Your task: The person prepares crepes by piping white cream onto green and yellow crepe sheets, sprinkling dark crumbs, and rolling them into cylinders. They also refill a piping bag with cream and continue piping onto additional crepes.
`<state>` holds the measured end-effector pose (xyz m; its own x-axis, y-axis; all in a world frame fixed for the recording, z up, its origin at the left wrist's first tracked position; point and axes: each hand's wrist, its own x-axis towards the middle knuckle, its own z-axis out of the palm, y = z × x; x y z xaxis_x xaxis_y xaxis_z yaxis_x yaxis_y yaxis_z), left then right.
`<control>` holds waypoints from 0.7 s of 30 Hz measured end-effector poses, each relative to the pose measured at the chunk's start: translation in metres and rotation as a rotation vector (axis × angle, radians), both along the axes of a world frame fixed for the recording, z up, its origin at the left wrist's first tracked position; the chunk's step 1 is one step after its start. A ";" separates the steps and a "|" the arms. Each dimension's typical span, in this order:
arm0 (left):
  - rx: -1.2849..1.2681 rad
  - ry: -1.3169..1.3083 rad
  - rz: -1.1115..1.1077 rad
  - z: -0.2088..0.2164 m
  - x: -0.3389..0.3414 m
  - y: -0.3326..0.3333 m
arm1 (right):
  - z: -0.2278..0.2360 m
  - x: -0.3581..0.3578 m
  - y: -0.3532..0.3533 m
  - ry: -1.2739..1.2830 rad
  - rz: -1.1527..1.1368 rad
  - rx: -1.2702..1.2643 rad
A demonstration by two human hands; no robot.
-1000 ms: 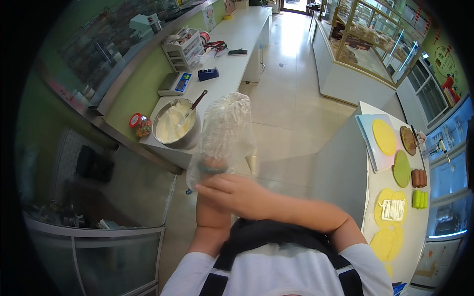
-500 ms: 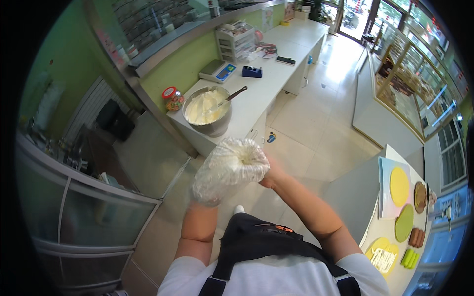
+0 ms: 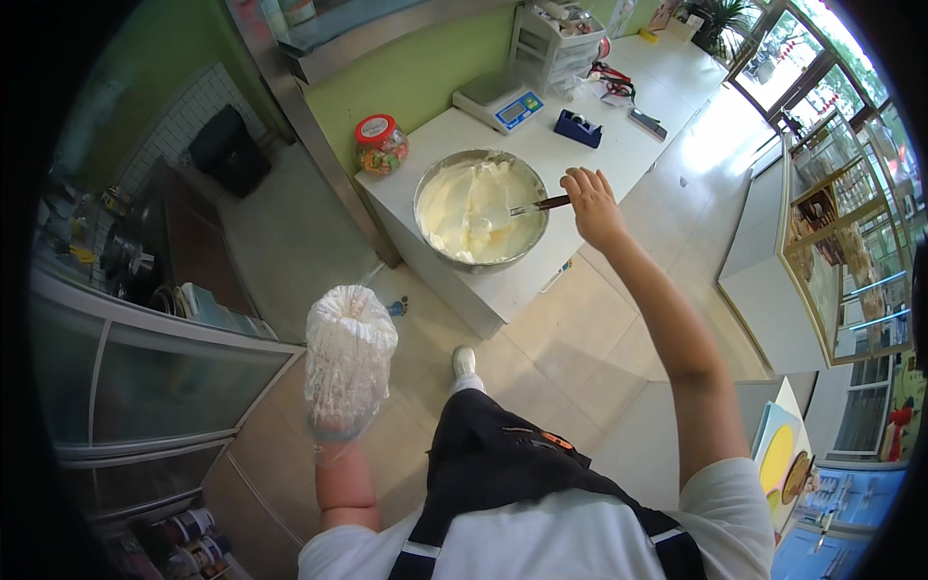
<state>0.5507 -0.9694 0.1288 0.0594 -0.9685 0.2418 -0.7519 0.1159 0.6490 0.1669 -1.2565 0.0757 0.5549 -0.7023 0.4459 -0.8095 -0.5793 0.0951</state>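
White worktop (image 3: 619,145) against green wall, tiled floor below; steel bowl (image 3: 480,205) sits near worktop's front edge, used as landmark.

Progress, judging by what shows: clear plastic piping bag (image 3: 348,353) looks empty, top cuffed open over left hand (image 3: 333,425), mouth facing up, held well clear of bowl, down-left, over the floor. Bag prepped, then; nothing scooped in yet. Bowl approx. full of pale cream (image 3: 464,208), surface ridged and swirled. Filling all left to do.

Hands: left wrapped inside bag cuff, gripping it from within, fingers mostly hidden by plastic. Right hand (image 3: 592,198) just right of bowl, closed on dark handle of spatula (image 3: 536,205), blade buried in cream.

Beyond bowl: candy jar w/ red lid (image 3: 381,143) to upper left, digital scale (image 3: 498,100) behind, blue tape dispenser (image 3: 578,128) to upper right.
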 end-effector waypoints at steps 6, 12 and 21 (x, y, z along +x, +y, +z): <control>0.125 -0.226 -0.153 -0.029 0.028 -0.077 | 0.038 0.025 -0.033 0.411 0.358 0.223; 0.163 -0.306 -0.359 -0.080 0.027 -0.127 | 0.082 0.046 -0.029 0.497 0.044 0.430; -0.179 -0.323 -0.281 -0.088 -0.001 -0.150 | 0.043 0.070 -0.008 0.274 0.027 0.869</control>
